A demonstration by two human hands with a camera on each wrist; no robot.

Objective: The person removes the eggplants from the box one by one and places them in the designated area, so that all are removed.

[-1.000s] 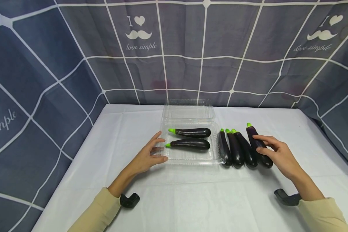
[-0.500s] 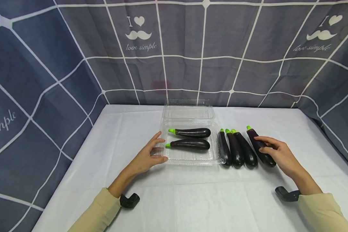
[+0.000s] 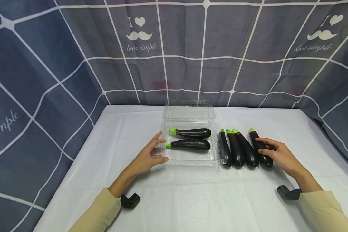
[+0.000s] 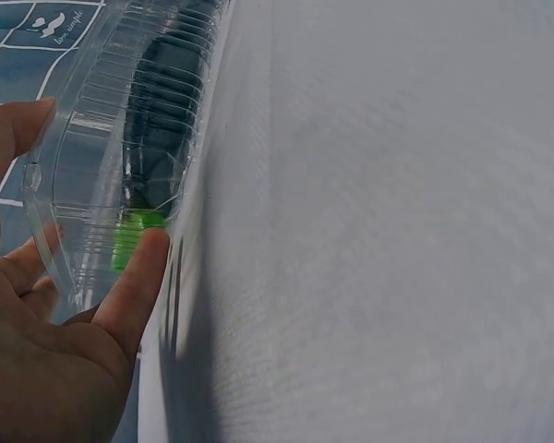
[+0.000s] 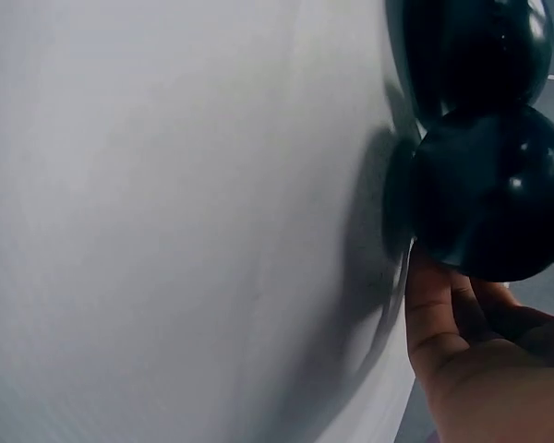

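Observation:
My left hand (image 3: 148,158) holds the left end of a clear plastic container (image 3: 188,158), thumb at the front corner and fingers along the side. Its hinged lid (image 3: 189,112) lies back, away from me. Inside are two dark eggplants, one farther (image 3: 194,133) and one nearer (image 3: 191,144), green stem ends pointing left. My right hand (image 3: 281,159) grips another eggplant (image 3: 255,134) by its sides, fingers over the far side and thumb nearer me. In the right wrist view, the blunt end of that eggplant (image 5: 494,198) sits against its neighbour (image 5: 499,55).
Three more eggplants (image 3: 236,153) lie side by side between the container and my right hand, stems away from me. A white cloth (image 3: 191,196) covers the table. Behind it hangs a grey checked curtain (image 3: 182,74). Each wrist wears a black camera mount (image 3: 130,201).
My right hand first shifts the gripped eggplant slightly right, then brings it left against the row, its stem end now nearer me. The left hand and the container stay put.

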